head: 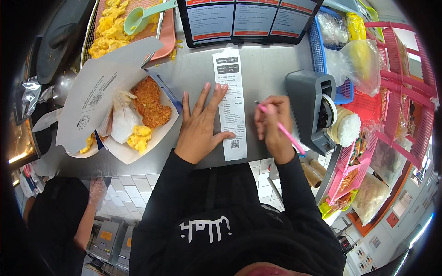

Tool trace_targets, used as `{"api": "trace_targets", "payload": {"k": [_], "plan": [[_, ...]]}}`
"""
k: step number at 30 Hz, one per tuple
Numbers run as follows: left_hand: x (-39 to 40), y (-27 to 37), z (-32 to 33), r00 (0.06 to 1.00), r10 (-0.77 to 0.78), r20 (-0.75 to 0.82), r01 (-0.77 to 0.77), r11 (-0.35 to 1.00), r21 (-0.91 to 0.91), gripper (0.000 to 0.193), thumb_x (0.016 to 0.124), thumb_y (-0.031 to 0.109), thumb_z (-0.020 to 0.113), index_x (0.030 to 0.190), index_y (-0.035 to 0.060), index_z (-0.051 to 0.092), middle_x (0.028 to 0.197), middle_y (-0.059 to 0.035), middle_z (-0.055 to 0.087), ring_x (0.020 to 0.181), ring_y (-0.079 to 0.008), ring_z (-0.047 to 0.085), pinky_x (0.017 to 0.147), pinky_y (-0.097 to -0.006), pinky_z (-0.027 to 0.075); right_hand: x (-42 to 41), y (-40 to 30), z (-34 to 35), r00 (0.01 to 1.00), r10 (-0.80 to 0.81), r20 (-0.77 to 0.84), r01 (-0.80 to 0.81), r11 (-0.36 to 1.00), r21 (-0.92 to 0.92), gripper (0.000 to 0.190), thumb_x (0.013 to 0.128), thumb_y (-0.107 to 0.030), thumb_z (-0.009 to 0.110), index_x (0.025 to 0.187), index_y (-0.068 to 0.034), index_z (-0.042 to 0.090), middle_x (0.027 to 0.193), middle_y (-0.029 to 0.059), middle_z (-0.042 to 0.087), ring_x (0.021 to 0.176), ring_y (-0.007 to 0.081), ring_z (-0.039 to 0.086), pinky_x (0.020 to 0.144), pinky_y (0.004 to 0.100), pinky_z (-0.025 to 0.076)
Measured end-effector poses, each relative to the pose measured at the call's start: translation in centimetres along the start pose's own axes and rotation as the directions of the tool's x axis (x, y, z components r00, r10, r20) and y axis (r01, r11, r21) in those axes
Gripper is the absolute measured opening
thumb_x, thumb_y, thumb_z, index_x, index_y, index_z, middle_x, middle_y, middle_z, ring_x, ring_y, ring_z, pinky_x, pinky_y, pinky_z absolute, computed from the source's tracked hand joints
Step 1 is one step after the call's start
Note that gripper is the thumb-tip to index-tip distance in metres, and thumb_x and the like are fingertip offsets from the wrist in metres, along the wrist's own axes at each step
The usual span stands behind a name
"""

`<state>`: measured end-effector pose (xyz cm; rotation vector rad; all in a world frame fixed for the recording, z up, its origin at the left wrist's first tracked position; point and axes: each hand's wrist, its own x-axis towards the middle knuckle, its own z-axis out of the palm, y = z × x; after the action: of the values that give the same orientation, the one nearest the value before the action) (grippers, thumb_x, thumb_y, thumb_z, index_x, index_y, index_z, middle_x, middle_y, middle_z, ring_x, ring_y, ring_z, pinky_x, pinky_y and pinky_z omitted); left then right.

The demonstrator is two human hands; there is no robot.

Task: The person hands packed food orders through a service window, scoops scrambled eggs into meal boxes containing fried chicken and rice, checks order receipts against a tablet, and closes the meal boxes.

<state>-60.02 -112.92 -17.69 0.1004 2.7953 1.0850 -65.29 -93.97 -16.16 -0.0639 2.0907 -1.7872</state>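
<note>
A long printed paper receipt (pixel 232 114) lies on the steel counter (pixel 203 72). My left hand (pixel 202 124) rests flat on the counter with its fingers spread, thumb and fingertips on the receipt's left edge. Just right of the receipt, my right hand (pixel 274 127) holds a pink pen (pixel 286 131), its dark tip up and to the left. To the left stands an opened paper food box (pixel 134 158) with a breaded fried cutlet (pixel 152 103), scrambled egg (pixel 140 138) and a knotted plastic bag (pixel 123 122) of white food in it.
A tablet (pixel 245 20) stands at the back. Left of it are a tray of egg (pixel 107 31) and a green scoop (pixel 136 21). On the right stand a grey tape dispenser (pixel 305 103), a blue basket (pixel 317 48) and pink baskets (pixel 407 82). A co-worker's gloved hand (pixel 97 193) shows lower left.
</note>
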Motion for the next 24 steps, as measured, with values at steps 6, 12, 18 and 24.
{"api": "trace_targets", "payload": {"k": [6, 12, 18, 24], "plan": [[-0.1, -0.3, 0.4, 1.000, 0.004, -0.013, -0.004, 1.000, -0.015, 0.108, 0.059, 0.031, 0.083, 0.146, 0.0137, 0.021, 0.149, -0.0046, 0.028, 0.141, -0.0243, 0.019, 0.111, -0.0570, 0.005, 2.7, 0.4, 2.9, 0.962, -0.269, 0.054, 0.264, 0.849, -0.459, 0.030, 0.084, -0.020, 0.068, 0.067, -0.003, 0.049, 0.060, 0.0103, 0.053, 0.050, 0.0249, 0.053, 0.048, 0.0307, 0.041], [-0.2, -0.5, 0.8, 1.000, 0.007, -0.021, -0.007, 1.000, 0.015, 0.115, 0.060, 0.036, 0.081, 0.147, 0.0123, 0.011, 0.150, 0.0025, 0.029, 0.142, -0.0214, 0.016, 0.111, -0.0587, 0.006, 2.6, 1.1, 2.3, 0.921, -0.317, 0.225, 0.389, 0.744, -0.543, 0.030, 0.085, -0.018, 0.065, 0.065, -0.005, 0.048, 0.058, 0.0118, 0.048, 0.049, 0.0269, 0.051, 0.046, 0.0330, 0.039], [-0.2, -0.6, 0.7, 1.000, -0.004, -0.003, 0.004, 1.000, 0.017, 0.113, 0.060, 0.037, 0.080, 0.147, 0.0128, 0.013, 0.150, 0.0016, 0.028, 0.142, -0.0214, 0.016, 0.111, -0.0584, 0.006, 1.4, 1.1, 2.1, 0.887, -0.394, 0.240, 0.461, 0.736, -0.495, 0.028, 0.085, -0.012, 0.064, 0.065, -0.004, 0.046, 0.057, 0.0132, 0.044, 0.048, 0.0298, 0.048, 0.045, 0.0357, 0.039], [-0.1, -0.3, 0.4, 1.000, -0.013, 0.005, 0.013, 0.999, 0.050, 0.111, 0.060, 0.037, 0.080, 0.147, 0.0155, 0.016, 0.150, 0.0019, 0.028, 0.141, -0.0213, 0.017, 0.111, -0.0580, 0.006, 1.4, 1.2, 1.2, 0.949, -0.293, 0.120, 0.308, 0.767, -0.563, 0.027, 0.085, -0.011, 0.064, 0.066, -0.004, 0.046, 0.057, 0.0127, 0.045, 0.049, 0.0296, 0.049, 0.045, 0.0356, 0.039]]}}
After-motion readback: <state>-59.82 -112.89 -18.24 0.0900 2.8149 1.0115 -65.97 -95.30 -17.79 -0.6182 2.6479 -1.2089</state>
